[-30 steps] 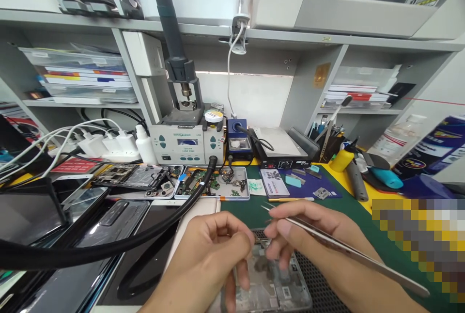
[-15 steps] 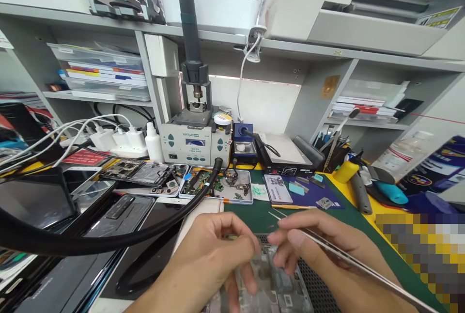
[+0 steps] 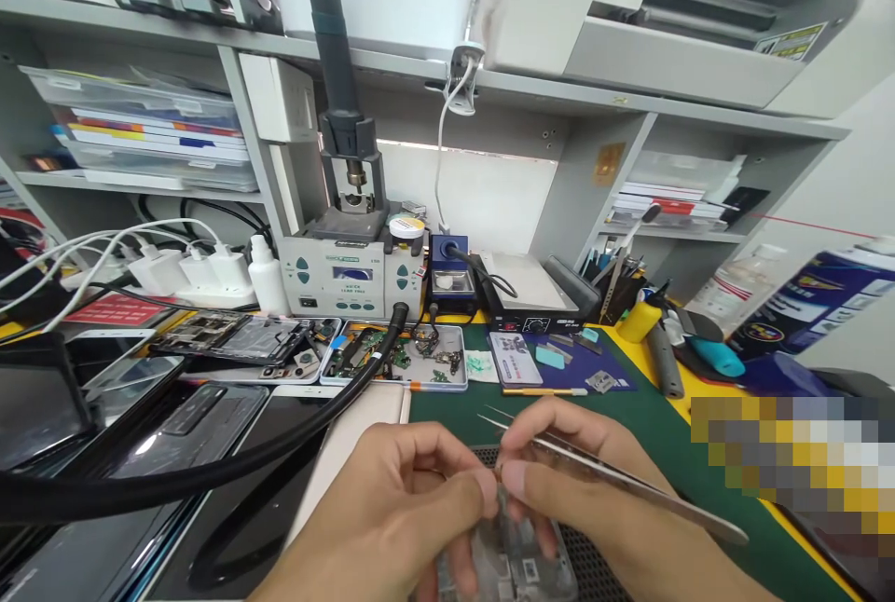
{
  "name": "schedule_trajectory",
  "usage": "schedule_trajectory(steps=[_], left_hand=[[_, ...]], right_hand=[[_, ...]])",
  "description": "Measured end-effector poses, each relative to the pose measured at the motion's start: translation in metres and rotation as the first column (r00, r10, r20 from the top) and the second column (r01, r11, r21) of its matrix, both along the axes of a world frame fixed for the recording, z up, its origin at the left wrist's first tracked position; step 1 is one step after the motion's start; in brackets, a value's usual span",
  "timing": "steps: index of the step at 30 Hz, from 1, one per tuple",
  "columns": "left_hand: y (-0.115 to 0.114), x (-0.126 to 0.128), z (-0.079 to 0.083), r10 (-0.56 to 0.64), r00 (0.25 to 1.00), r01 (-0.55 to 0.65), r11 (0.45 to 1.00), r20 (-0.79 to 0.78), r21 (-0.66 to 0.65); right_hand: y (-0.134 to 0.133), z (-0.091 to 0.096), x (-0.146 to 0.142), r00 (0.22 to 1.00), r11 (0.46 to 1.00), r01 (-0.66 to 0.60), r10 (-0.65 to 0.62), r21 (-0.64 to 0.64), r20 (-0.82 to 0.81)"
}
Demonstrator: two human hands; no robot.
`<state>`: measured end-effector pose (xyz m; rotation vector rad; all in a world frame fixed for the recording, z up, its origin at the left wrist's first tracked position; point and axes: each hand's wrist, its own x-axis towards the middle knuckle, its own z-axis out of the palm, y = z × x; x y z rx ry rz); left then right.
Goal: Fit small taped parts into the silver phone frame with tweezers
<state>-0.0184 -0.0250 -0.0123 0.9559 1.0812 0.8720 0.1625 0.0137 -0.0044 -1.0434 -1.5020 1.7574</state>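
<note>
My left hand and my right hand meet at the bottom centre over an opened phone frame that lies on a black mesh pad. Thumb and fingertips of both hands pinch together at one small spot; what sits between them is too small to make out. Long metal tweezers lie across my right hand, gripped in it, with their points sticking out to the left above my fingers. My left fingers curl down onto the frame's left edge.
A thick black hose sweeps from the left to the hot-air station. Opened phones and parts trays crowd the left and middle. A green mat, heating plate and tool holder lie right.
Both hands have drawn closer, and their fingertips now touch over the phone frame. The view shifted a little, back to the right and down.
</note>
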Motion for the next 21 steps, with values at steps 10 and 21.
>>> schedule_trajectory(steps=[10,21], left_hand=[[0.001,0.004,-0.005,0.05,0.999,-0.05,0.998,-0.011,0.042],[-0.003,0.007,-0.004,0.116,0.992,-0.11,0.99,-0.054,0.091]], right_hand=[[0.003,0.001,-0.002,0.998,0.998,0.058,-0.058,-0.009,-0.002],[0.001,-0.008,0.0,1.0,1.0,0.001,-0.001,-0.029,-0.012]])
